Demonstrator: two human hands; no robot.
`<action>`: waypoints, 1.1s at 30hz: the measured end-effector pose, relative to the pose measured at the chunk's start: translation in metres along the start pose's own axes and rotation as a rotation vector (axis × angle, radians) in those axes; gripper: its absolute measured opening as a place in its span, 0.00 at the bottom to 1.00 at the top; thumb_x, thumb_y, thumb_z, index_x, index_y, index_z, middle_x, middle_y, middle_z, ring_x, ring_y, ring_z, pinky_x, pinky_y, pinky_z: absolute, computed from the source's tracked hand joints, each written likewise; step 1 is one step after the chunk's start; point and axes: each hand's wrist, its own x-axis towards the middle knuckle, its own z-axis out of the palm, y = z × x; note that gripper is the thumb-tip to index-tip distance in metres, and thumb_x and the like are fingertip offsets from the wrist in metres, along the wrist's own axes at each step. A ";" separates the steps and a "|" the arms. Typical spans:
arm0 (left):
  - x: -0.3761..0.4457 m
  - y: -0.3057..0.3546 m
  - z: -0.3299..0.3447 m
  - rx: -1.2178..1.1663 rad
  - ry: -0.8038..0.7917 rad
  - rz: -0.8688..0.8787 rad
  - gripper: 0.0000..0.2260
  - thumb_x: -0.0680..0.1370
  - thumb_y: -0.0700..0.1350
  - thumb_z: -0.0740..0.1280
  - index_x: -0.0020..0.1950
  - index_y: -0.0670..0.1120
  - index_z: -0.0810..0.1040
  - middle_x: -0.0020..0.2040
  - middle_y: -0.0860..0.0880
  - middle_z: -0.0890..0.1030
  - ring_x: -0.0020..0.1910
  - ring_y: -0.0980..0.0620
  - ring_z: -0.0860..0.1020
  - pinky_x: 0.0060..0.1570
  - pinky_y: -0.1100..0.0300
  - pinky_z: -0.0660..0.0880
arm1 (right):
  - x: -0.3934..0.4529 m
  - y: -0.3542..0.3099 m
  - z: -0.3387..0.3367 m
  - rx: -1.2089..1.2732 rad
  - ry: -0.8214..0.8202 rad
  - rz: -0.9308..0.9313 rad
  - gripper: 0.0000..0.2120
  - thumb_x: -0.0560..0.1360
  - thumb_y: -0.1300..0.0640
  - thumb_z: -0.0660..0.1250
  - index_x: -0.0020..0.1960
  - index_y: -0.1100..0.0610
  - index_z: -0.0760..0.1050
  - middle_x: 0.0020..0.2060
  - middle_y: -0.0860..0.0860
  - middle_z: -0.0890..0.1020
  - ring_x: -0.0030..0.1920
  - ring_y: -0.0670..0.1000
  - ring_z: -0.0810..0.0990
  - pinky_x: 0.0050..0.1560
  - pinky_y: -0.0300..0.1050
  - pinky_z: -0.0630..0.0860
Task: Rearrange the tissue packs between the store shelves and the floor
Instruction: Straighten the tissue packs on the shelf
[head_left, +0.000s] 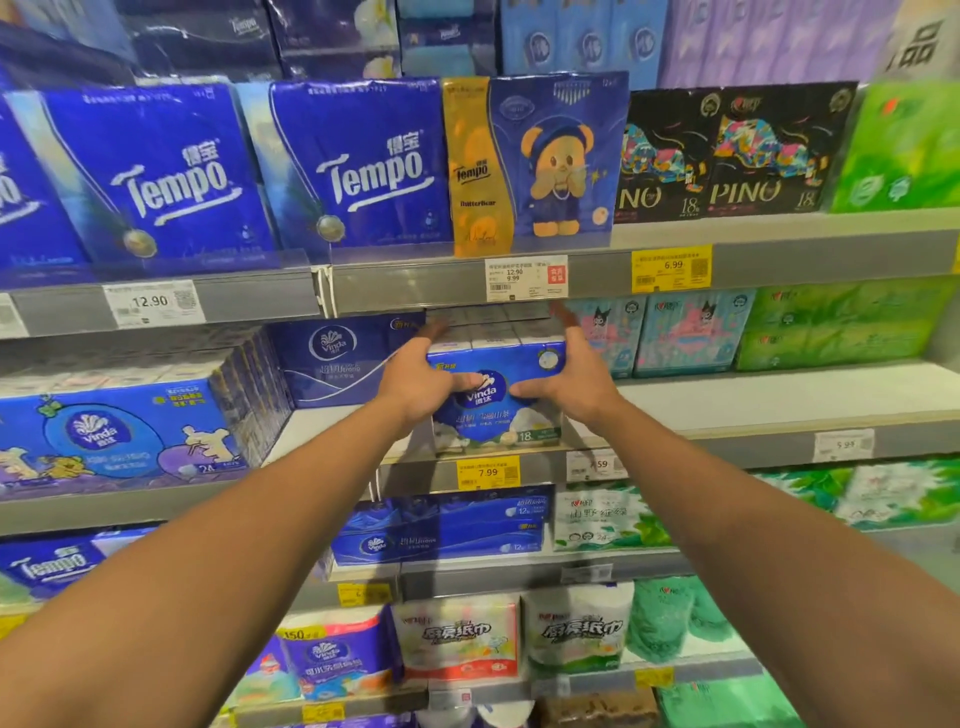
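Arms reach forward from the bottom corners, both bare and nearly straight, meeting at a blue and white Vinda pack (496, 395) just above centre. The left hand (415, 379) clasps the pack's left end, thumb laid across the front face, fingers running back along the side. The right hand (566, 379) grips the right end in the same manner, thumb on the front, fingers stretched up over the top corner at 1 o'clock. Both hands hold the pack between them, fingers spread rather than curled tight.

The pack sits at the front edge of the middle shelf (779, 395), above a yellow price tag (488, 473) at 6 o'clock from it. Whether its base rests on the shelf or is lifted slightly cannot be told. Behind it at 10 o'clock stands a darker Vinda box (332, 364). At 9 o'clock lies a large Vinda pack with cartoon figures (119, 436). At 3 o'clock the shelf is bare grey, with pastel packs (685, 332) further back.

On the shelf above, from 11 to 1 o'clock, stand Tempo packs (358, 166), a bear pack (556, 161) and black Pino packs (753, 150). Lower shelves at 6 o'clock carry more blue boxes (441, 525) and kitchen rolls (457, 634).
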 end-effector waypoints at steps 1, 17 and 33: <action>0.001 -0.002 0.001 -0.021 0.004 0.004 0.36 0.67 0.45 0.79 0.72 0.55 0.67 0.64 0.49 0.75 0.56 0.48 0.79 0.52 0.49 0.80 | 0.001 0.001 0.002 0.056 0.002 -0.003 0.50 0.60 0.64 0.82 0.73 0.44 0.58 0.48 0.48 0.84 0.46 0.47 0.85 0.44 0.49 0.83; -0.023 0.010 0.013 0.494 0.335 0.125 0.34 0.66 0.55 0.78 0.67 0.50 0.68 0.62 0.44 0.71 0.60 0.43 0.72 0.58 0.48 0.75 | -0.012 -0.006 0.000 -0.243 0.067 -0.037 0.36 0.62 0.52 0.82 0.61 0.50 0.62 0.47 0.50 0.83 0.45 0.50 0.83 0.42 0.47 0.80; -0.199 0.004 0.139 0.516 -0.481 0.571 0.30 0.69 0.57 0.74 0.69 0.53 0.72 0.65 0.48 0.78 0.60 0.47 0.77 0.59 0.54 0.73 | -0.318 0.001 -0.069 -0.787 0.322 0.263 0.37 0.69 0.46 0.75 0.73 0.53 0.65 0.66 0.54 0.75 0.64 0.56 0.74 0.61 0.51 0.73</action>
